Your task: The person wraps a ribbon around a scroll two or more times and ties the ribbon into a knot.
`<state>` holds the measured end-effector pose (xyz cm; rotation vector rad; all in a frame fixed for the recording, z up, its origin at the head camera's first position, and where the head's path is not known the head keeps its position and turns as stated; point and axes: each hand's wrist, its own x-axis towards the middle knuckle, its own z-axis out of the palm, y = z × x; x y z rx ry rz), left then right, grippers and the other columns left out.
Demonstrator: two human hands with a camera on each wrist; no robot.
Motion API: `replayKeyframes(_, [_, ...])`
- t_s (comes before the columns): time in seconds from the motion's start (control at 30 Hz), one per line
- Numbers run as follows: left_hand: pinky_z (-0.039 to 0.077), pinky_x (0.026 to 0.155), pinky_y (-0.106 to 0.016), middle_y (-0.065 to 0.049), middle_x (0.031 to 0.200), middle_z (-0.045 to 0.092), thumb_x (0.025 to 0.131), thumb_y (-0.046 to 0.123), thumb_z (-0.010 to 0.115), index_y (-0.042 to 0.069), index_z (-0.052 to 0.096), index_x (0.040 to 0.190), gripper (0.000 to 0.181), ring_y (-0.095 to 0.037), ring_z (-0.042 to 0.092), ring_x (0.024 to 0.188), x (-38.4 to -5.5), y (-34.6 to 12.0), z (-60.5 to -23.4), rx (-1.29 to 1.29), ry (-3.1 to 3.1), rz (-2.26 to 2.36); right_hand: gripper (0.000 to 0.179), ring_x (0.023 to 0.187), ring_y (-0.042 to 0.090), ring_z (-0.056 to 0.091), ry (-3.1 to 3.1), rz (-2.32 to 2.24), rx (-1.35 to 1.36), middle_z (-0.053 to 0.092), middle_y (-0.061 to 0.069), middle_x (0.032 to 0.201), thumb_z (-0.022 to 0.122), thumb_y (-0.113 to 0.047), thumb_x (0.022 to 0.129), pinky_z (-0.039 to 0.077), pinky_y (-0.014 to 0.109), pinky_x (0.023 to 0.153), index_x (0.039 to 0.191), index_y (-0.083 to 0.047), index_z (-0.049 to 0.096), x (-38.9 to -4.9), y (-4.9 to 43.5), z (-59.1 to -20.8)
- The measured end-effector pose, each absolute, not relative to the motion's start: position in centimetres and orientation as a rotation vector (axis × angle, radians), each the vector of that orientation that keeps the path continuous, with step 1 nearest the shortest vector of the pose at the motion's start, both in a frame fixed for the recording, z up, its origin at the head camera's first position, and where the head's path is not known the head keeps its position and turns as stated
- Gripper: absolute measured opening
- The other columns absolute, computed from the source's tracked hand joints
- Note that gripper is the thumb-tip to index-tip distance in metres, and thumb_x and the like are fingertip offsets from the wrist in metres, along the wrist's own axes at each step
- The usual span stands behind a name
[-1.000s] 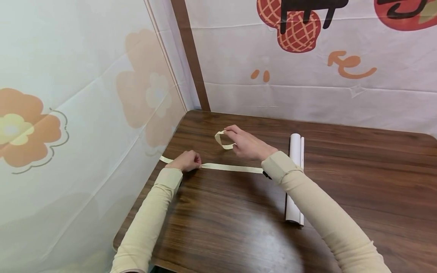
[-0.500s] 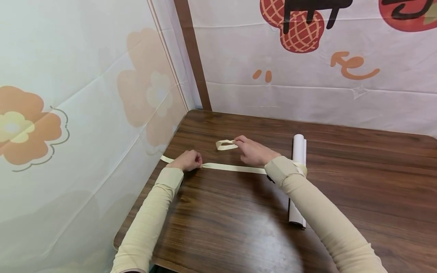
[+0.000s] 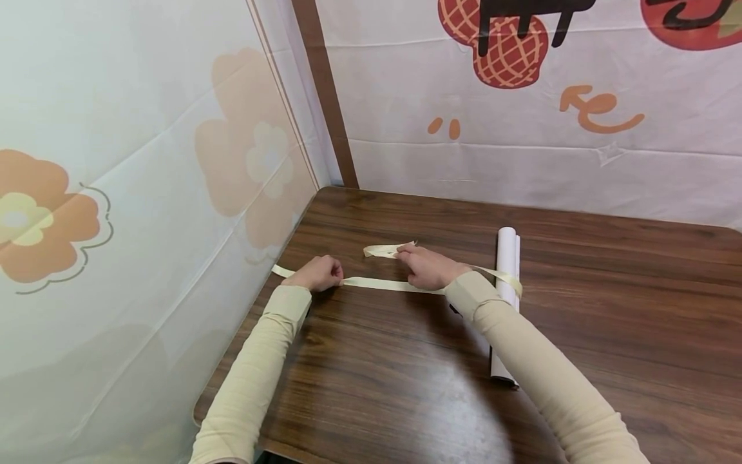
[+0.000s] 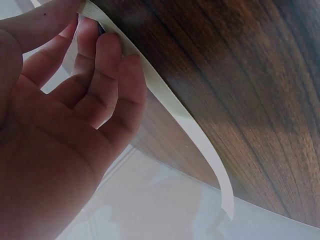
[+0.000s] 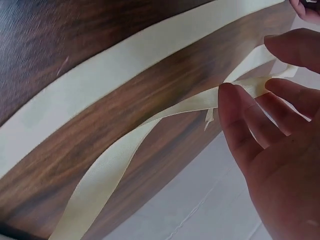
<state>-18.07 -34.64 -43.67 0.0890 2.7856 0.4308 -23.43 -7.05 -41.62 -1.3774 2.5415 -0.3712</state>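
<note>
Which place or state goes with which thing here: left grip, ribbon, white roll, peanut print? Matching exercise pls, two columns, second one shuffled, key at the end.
Column 1
1. left grip
2. cream ribbon
3. white roll
4. peanut print

Column 2
A. red, on the back wall hanging
B. lying on the table, partly hidden by the right sleeve
C. in a pinch, thumb against finger
D. one end past the table's left edge

Pairs: 1-C, 2-D, 3-B, 4-A
</note>
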Motion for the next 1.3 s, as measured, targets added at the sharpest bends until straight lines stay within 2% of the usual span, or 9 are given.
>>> replayKeyframes(0.13, [0.046, 0.078, -0.034, -0.003, 0.079, 0.063, 0.087, 0.015, 0.067, 0.010, 0.064, 0.079, 0.010, -0.018, 0.055, 0.076, -18.1, -34.6, -43.7, 0.085, 2.786, 0.435, 0.051, 0.132, 0.036, 0.046, 2.543, -0.368, -1.395, 0.042, 0.019, 0.147, 0.055, -0.001, 0.084, 0.038, 0.043, 0.109, 0.135, 0.001, 0.050, -23.2, -7.5, -41.9])
replayKeyframes(0.33, [0.046, 0.079, -0.034, -0.002, 0.079, 0.063, 0.087, 0.016, 0.067, 0.011, 0.064, 0.079, 0.010, -0.017, 0.055, 0.076, -18.1, -34.6, -43.7, 0.078, 2.784, 0.432, 0.047, 0.133, 0.040, 0.042, 2.507, -0.310, -1.371, 0.038, 0.018, 0.152, 0.056, -0.004, 0.084, 0.039, 0.044, 0.108, 0.131, 0.000, 0.054, -23.0, -7.9, -42.0])
replayKeyframes(0.53, [0.046, 0.077, -0.034, -0.003, 0.079, 0.063, 0.087, 0.015, 0.067, 0.010, 0.063, 0.079, 0.010, -0.018, 0.055, 0.075, -18.1, -34.6, -43.7, 0.083, 2.789, 0.437, 0.044, 0.131, 0.041, 0.045, 2.511, -0.316, -1.390, 0.041, 0.020, 0.149, 0.058, -0.003, 0.083, 0.039, 0.044, 0.108, 0.126, 0.001, 0.057, -22.9, -7.8, -42.0])
replayKeyframes(0.83, [0.046, 0.077, -0.034, -0.004, 0.078, 0.063, 0.087, 0.015, 0.067, 0.009, 0.063, 0.078, 0.011, -0.018, 0.055, 0.074, -18.0, -34.6, -43.8, 0.100, 2.801, 0.433, 0.047, 0.130, 0.039, 0.045, 2.530, -0.318, -1.388, 0.045, 0.019, 0.146, 0.058, -0.004, 0.083, 0.039, 0.044, 0.108, 0.130, 0.001, 0.056, -23.0, -7.5, -42.2])
replayKeyframes(0.93, [0.046, 0.077, -0.034, -0.004, 0.079, 0.063, 0.087, 0.015, 0.067, 0.009, 0.063, 0.078, 0.011, -0.018, 0.056, 0.075, -18.1, -34.6, -43.9, 0.103, 2.804, 0.436, 0.047, 0.123, 0.036, 0.049, 2.567, -0.342, -1.377, 0.051, 0.017, 0.138, 0.058, -0.005, 0.084, 0.042, 0.044, 0.102, 0.131, -0.002, 0.056, -23.0, -7.3, -42.3])
replayKeyframes(1.03, [0.047, 0.078, -0.034, -0.003, 0.079, 0.064, 0.087, 0.016, 0.068, 0.009, 0.064, 0.079, 0.011, -0.018, 0.056, 0.076, -18.2, -34.6, -44.0, 0.104, 2.808, 0.431, 0.040, 0.110, 0.031, 0.053, 2.645, -0.383, -1.375, 0.057, 0.011, 0.120, 0.058, -0.008, 0.086, 0.048, 0.043, 0.090, 0.126, -0.007, 0.060, -23.0, -6.8, -42.2])
replayKeyframes(1.13, [0.047, 0.079, -0.034, -0.003, 0.080, 0.064, 0.087, 0.017, 0.068, 0.009, 0.065, 0.080, 0.011, -0.018, 0.057, 0.077, -18.1, -34.7, -44.1, 0.098, 2.802, 0.433, 0.023, 0.095, 0.025, 0.056, 2.757, -0.453, -1.388, 0.060, 0.006, 0.101, 0.058, -0.012, 0.089, 0.051, 0.041, 0.076, 0.110, -0.010, 0.067, -23.0, -6.2, -42.1])
replayKeyframes(1.2, [0.046, 0.079, -0.033, -0.003, 0.081, 0.064, 0.087, 0.017, 0.067, 0.010, 0.065, 0.080, 0.010, -0.018, 0.056, 0.077, -18.1, -34.7, -44.1, 0.081, 2.793, 0.442, 0.012, 0.088, 0.023, 0.057, 2.828, -0.511, -1.379, 0.063, 0.003, 0.093, 0.059, -0.014, 0.090, 0.051, 0.039, 0.072, 0.097, -0.012, 0.068, -23.1, -5.7, -41.9])
replayKeyframes(1.3, [0.046, 0.077, -0.033, -0.003, 0.081, 0.064, 0.089, 0.016, 0.066, 0.010, 0.064, 0.080, 0.010, -0.018, 0.056, 0.076, -18.1, -34.8, -44.0, 0.083, 2.781, 0.449, 0.009, 0.082, 0.019, 0.059, 2.905, -0.580, -1.331, 0.065, 0.000, 0.086, 0.059, -0.017, 0.091, 0.051, 0.037, 0.069, 0.088, -0.014, 0.067, -23.3, -4.8, -41.6])
